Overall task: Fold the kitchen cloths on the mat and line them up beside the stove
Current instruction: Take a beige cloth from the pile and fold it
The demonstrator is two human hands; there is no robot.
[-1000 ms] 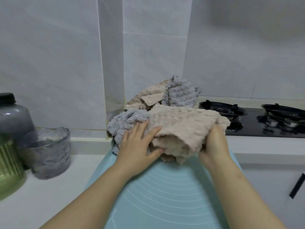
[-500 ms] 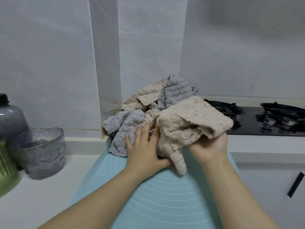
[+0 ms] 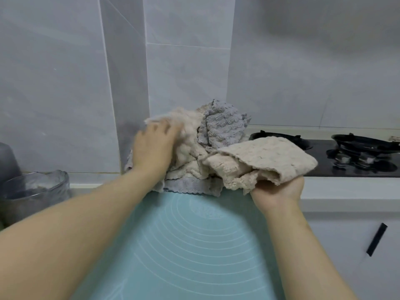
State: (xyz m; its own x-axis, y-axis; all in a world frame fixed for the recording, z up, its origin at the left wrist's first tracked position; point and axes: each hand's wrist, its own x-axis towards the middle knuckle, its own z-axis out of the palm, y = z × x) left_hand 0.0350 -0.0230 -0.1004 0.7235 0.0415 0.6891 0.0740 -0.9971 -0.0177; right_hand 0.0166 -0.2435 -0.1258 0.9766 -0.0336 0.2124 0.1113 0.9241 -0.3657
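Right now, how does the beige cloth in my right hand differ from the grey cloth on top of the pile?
Colour: the beige cloth is tan, the grey cloth pale grey.
Hold: the right hand grips the beige cloth near the stove; the grey cloth rests on the pile.
Shape: the beige cloth is doubled over; the grey cloth stands crumpled.
Both have a nubby weave.

A clear textured glass container (image 3: 34,191) is standing on the white countertop (image 3: 86,187) at the left, with a dark grey rounded jar (image 3: 7,161) sitting just behind it. A slim black bar handle (image 3: 376,239) is slanting across the white cabinet front (image 3: 342,252).
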